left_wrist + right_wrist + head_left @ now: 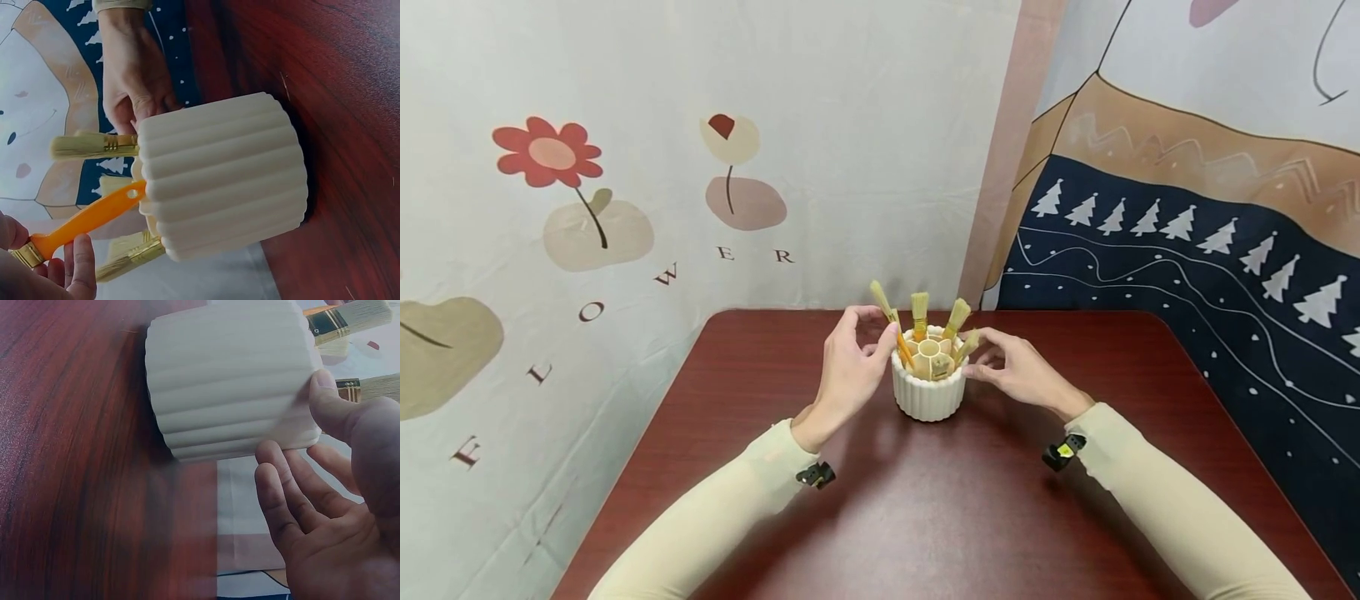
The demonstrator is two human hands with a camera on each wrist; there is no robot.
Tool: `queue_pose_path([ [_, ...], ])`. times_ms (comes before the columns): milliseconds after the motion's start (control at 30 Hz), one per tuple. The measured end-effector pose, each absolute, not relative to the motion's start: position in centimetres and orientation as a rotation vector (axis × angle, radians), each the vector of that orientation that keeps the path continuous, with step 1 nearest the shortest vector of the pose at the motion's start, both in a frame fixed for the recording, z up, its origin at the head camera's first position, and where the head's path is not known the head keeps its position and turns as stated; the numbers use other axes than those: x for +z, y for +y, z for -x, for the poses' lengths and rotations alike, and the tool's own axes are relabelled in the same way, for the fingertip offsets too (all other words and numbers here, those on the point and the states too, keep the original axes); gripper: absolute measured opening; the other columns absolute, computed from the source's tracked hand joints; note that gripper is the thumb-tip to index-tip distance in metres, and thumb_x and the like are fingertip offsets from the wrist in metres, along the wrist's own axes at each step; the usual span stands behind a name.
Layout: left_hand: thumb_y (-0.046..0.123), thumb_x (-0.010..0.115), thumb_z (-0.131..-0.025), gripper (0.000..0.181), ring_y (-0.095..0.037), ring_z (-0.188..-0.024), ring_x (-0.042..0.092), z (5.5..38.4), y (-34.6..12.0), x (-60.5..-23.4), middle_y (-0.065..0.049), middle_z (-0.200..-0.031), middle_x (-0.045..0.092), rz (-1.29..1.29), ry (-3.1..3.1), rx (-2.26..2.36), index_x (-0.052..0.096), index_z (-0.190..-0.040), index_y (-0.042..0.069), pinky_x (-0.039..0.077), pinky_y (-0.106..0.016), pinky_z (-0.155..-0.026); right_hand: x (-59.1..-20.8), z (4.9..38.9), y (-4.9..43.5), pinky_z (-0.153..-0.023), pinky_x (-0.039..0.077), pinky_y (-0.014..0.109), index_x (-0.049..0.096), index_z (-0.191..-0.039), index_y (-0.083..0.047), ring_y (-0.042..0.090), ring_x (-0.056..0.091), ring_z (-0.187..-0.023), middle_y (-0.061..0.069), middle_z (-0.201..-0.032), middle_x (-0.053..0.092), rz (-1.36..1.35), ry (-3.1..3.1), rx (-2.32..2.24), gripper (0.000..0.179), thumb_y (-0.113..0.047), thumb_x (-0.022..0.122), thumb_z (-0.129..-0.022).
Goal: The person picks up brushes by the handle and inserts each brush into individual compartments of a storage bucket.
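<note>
A cream ribbed brush holder (929,395) stands on the table, its inside divided into compartments around a round centre. My left hand (853,360) pinches a paintbrush (94,215) near its metal band. This brush tilts with bristles up, and the holed end of its orange handle is at the holder's rim. On the other side, my right hand (1022,367) holds the holder, thumb (325,394) at the rim and fingers (284,494) along the wall. Several other brushes (920,310) stand in the holder, bristles up. Their handles are mostly hidden inside.
The dark red wooden table (925,508) reaches back to a pale wall hanging (865,150) with flower prints. At the right hangs a navy cloth (1097,275) with white trees. Each wrist wears a black strap.
</note>
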State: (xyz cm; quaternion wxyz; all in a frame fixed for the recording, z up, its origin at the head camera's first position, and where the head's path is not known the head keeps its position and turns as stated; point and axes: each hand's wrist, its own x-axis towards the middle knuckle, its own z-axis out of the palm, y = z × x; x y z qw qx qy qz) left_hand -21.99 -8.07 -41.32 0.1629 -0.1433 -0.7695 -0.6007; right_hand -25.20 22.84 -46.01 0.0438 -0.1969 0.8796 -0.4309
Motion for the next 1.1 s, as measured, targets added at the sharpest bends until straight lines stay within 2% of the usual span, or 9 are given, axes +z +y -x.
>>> queue_pose_path([
  [167,0.016,0.081,-0.11,0.032,-0.028,-0.111,0.079,21.9,-7.9,-41.8,-0.017,-0.127,0.079,0.423,-2.209,-1.706,0.069,-0.135,0.001,0.066,-0.018,-0.084,-45.8,25.0,22.6,-0.087,0.068,0.026,0.07,-0.15,-0.022,0.022,0.08,-0.106,0.007,-0.136,0.079,0.614,2.677,-1.359,0.054,-0.028,0.094,-0.102],
  [467,0.014,0.081,-0.11,0.031,-0.029,-0.113,0.079,21.9,-7.7,-42.5,-0.018,-0.125,0.08,0.421,-2.265,-1.688,0.069,-0.135,0.0,0.07,-0.024,-0.09,-46.0,24.9,22.6,-0.085,0.067,0.025,0.072,-0.141,-0.02,0.022,0.08,-0.101,0.008,-0.125,0.081,0.601,2.717,-1.384,0.046,-0.024,0.095,-0.101],
  [800,0.011,0.08,-0.11,0.029,-0.032,-0.114,0.082,21.9,-7.7,-43.7,-0.019,-0.126,0.08,0.439,-2.328,-1.637,0.069,-0.134,-0.001,0.073,-0.033,-0.095,-46.1,24.6,22.5,-0.084,0.066,0.024,0.072,-0.139,-0.017,0.018,0.08,-0.1,0.01,-0.123,0.082,0.599,2.729,-1.381,0.046,-0.025,0.096,-0.1],
  [1100,0.01,0.08,-0.109,0.028,-0.031,-0.111,0.083,21.9,-7.9,-44.3,-0.017,-0.123,0.081,0.49,-2.375,-1.562,0.07,-0.133,-0.001,0.071,-0.031,-0.095,-46.1,24.6,22.6,-0.084,0.064,0.022,0.071,-0.139,-0.014,0.02,0.079,-0.102,0.012,-0.122,0.081,0.593,2.736,-1.374,0.047,-0.028,0.095,-0.101],
])
